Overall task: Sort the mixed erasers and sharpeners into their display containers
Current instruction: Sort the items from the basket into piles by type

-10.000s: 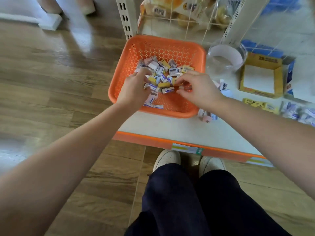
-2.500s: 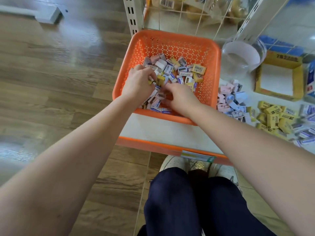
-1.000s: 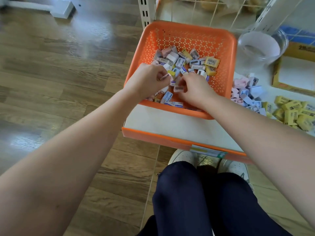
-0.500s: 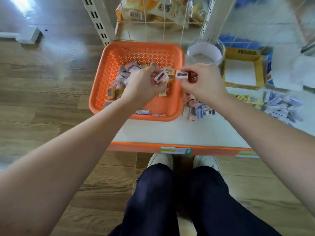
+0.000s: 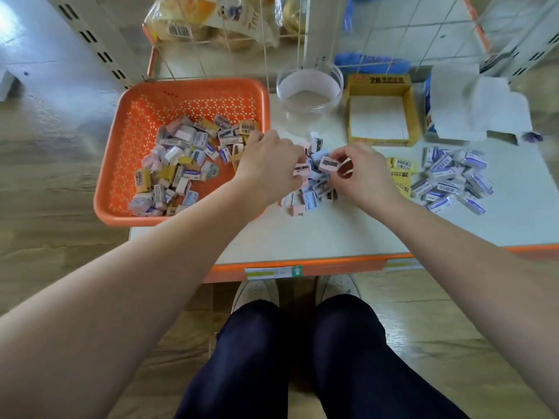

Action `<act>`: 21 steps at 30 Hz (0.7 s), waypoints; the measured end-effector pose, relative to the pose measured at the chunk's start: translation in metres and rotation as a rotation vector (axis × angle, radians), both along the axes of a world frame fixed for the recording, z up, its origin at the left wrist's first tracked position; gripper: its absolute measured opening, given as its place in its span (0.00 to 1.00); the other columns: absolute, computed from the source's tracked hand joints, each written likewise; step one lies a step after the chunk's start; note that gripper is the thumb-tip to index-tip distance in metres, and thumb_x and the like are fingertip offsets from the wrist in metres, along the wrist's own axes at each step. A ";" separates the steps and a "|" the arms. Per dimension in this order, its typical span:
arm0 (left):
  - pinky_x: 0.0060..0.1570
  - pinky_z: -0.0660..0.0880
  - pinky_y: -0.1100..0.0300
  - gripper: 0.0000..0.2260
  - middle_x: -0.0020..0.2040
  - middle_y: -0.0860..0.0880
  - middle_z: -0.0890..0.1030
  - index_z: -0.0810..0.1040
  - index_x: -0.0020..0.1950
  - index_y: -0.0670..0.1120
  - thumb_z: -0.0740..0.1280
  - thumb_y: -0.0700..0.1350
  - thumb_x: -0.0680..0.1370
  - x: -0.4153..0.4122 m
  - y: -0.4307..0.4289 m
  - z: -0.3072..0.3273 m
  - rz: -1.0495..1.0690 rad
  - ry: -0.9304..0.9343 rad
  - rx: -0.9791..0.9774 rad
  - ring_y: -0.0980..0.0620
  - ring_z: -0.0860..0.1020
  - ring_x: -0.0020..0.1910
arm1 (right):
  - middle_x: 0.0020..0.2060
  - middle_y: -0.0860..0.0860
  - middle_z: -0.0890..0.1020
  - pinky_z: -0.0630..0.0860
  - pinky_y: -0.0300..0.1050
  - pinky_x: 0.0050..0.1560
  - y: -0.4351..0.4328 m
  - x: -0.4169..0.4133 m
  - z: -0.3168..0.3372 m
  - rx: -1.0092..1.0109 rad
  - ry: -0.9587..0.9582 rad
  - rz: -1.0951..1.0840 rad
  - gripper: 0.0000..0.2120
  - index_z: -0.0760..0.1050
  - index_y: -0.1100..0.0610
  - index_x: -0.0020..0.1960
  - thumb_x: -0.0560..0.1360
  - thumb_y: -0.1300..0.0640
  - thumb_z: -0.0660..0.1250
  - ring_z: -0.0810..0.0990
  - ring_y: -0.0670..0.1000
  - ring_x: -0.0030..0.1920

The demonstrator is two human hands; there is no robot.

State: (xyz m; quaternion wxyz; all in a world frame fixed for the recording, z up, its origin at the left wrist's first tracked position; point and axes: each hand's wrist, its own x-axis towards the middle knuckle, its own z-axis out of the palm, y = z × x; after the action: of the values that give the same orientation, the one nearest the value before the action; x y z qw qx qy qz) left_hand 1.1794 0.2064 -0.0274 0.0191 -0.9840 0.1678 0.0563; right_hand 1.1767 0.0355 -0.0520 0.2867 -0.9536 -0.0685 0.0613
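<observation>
An orange basket [image 5: 130,122] on the white shelf holds several mixed erasers and sharpeners [image 5: 181,164]. Right of it lies a small pile of pink and blue sharpeners [image 5: 311,195]. My left hand [image 5: 269,167] pinches a pink sharpener [image 5: 302,168] just above that pile. My right hand [image 5: 363,170] pinches another pink sharpener [image 5: 328,164] beside it. Behind the pile stand a clear round tub [image 5: 308,95] and a yellow display box [image 5: 378,110], both with nothing in them. Yellow erasers [image 5: 400,170] and a heap of white-and-blue erasers [image 5: 453,179] lie to the right.
An open white-and-blue carton [image 5: 472,113] stands at the back right. Wire racks with packaged goods [image 5: 211,19] rise behind the basket. The shelf's orange front edge [image 5: 302,266] runs above my knees and shoes. Wooden floor lies to the left.
Both hands have moved right out of the basket, each carrying a sharpener, and now hover over the sharpener pile. The camera has swung right, bringing the eraser heaps into view.
</observation>
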 end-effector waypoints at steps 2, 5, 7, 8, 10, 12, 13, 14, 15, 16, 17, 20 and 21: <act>0.58 0.63 0.49 0.15 0.54 0.50 0.80 0.76 0.60 0.52 0.63 0.55 0.76 -0.001 -0.004 -0.005 -0.042 -0.012 0.048 0.45 0.71 0.57 | 0.54 0.54 0.76 0.62 0.29 0.47 0.001 -0.002 -0.005 -0.005 0.016 0.006 0.14 0.77 0.58 0.57 0.72 0.64 0.66 0.76 0.52 0.51; 0.60 0.62 0.50 0.14 0.55 0.50 0.80 0.75 0.60 0.52 0.63 0.54 0.76 -0.002 -0.005 -0.008 -0.074 -0.011 0.074 0.45 0.71 0.57 | 0.57 0.55 0.75 0.63 0.30 0.51 0.002 -0.002 -0.008 -0.002 0.026 0.005 0.17 0.75 0.58 0.62 0.74 0.63 0.66 0.75 0.53 0.55; 0.60 0.62 0.50 0.14 0.58 0.51 0.79 0.75 0.61 0.53 0.63 0.53 0.77 -0.002 -0.003 -0.008 -0.081 -0.011 0.072 0.46 0.70 0.58 | 0.58 0.55 0.75 0.67 0.37 0.57 0.002 -0.002 -0.009 -0.001 0.022 0.010 0.17 0.74 0.57 0.63 0.74 0.63 0.66 0.76 0.54 0.55; 0.61 0.61 0.51 0.14 0.59 0.51 0.78 0.74 0.62 0.53 0.62 0.53 0.77 -0.003 -0.003 -0.007 -0.080 -0.013 0.056 0.46 0.70 0.60 | 0.57 0.55 0.75 0.68 0.39 0.57 0.001 -0.002 -0.009 0.002 0.018 0.011 0.17 0.74 0.57 0.63 0.74 0.62 0.66 0.76 0.54 0.55; 0.63 0.60 0.51 0.15 0.63 0.51 0.74 0.74 0.64 0.52 0.61 0.52 0.78 -0.005 -0.002 -0.006 -0.045 -0.021 -0.052 0.46 0.68 0.62 | 0.55 0.55 0.76 0.70 0.41 0.56 0.000 -0.002 -0.008 0.015 -0.006 0.002 0.17 0.75 0.57 0.62 0.74 0.58 0.68 0.77 0.54 0.52; 0.65 0.59 0.52 0.15 0.64 0.51 0.72 0.73 0.64 0.51 0.61 0.49 0.78 -0.009 0.001 -0.003 0.044 -0.041 -0.236 0.47 0.66 0.65 | 0.54 0.55 0.76 0.69 0.38 0.53 -0.001 -0.001 -0.006 0.035 -0.039 -0.015 0.16 0.75 0.58 0.62 0.74 0.57 0.68 0.76 0.52 0.49; 0.65 0.59 0.52 0.15 0.65 0.51 0.72 0.73 0.65 0.51 0.61 0.48 0.78 -0.010 0.003 -0.002 0.094 -0.057 -0.324 0.47 0.65 0.65 | 0.53 0.54 0.75 0.67 0.35 0.51 -0.001 0.000 -0.005 0.039 -0.052 -0.019 0.16 0.75 0.58 0.62 0.74 0.58 0.68 0.74 0.50 0.47; 0.66 0.59 0.52 0.16 0.65 0.51 0.72 0.72 0.65 0.51 0.60 0.47 0.78 -0.011 0.006 -0.001 0.145 -0.072 -0.394 0.48 0.65 0.65 | 0.53 0.54 0.75 0.65 0.33 0.49 0.001 0.000 -0.003 0.040 -0.065 -0.021 0.16 0.75 0.57 0.61 0.74 0.59 0.68 0.73 0.48 0.46; 0.66 0.59 0.53 0.16 0.65 0.51 0.71 0.71 0.66 0.50 0.60 0.47 0.78 -0.012 0.010 0.000 0.194 -0.082 -0.447 0.48 0.65 0.66 | 0.53 0.54 0.75 0.65 0.32 0.49 0.003 0.001 0.000 0.046 -0.081 -0.022 0.15 0.75 0.57 0.61 0.74 0.60 0.67 0.71 0.47 0.45; 0.66 0.59 0.52 0.17 0.65 0.50 0.71 0.70 0.67 0.50 0.61 0.46 0.78 -0.012 0.015 0.001 0.241 -0.090 -0.487 0.48 0.65 0.66 | 0.52 0.53 0.75 0.65 0.33 0.49 0.007 0.002 0.003 0.062 -0.105 -0.025 0.14 0.76 0.57 0.60 0.75 0.60 0.66 0.71 0.46 0.44; 0.66 0.60 0.52 0.17 0.65 0.50 0.71 0.70 0.67 0.50 0.61 0.46 0.77 -0.012 0.021 0.001 0.283 -0.097 -0.524 0.47 0.66 0.66 | 0.51 0.52 0.75 0.65 0.33 0.49 0.012 0.002 0.006 0.086 -0.134 -0.028 0.13 0.76 0.57 0.59 0.75 0.61 0.65 0.70 0.46 0.44; 0.65 0.64 0.49 0.17 0.64 0.49 0.73 0.70 0.66 0.49 0.62 0.44 0.76 -0.015 0.045 -0.001 0.395 -0.128 -0.598 0.46 0.68 0.64 | 0.48 0.47 0.72 0.65 0.32 0.48 0.035 0.003 0.015 0.173 -0.207 -0.012 0.11 0.77 0.57 0.57 0.74 0.62 0.64 0.71 0.44 0.44; 0.63 0.64 0.49 0.16 0.63 0.48 0.74 0.70 0.65 0.48 0.62 0.44 0.76 -0.017 0.055 -0.002 0.433 -0.137 -0.598 0.45 0.69 0.63 | 0.48 0.47 0.72 0.65 0.30 0.47 0.045 0.003 0.017 0.192 -0.232 0.004 0.11 0.78 0.57 0.56 0.74 0.62 0.65 0.71 0.44 0.43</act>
State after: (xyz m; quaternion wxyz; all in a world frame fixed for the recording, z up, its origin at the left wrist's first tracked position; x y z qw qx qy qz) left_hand 1.1622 0.2610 -0.0296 -0.2703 -0.9603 -0.0369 -0.0583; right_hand 1.1793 0.0805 -0.0346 0.3667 -0.9223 -0.1088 -0.0557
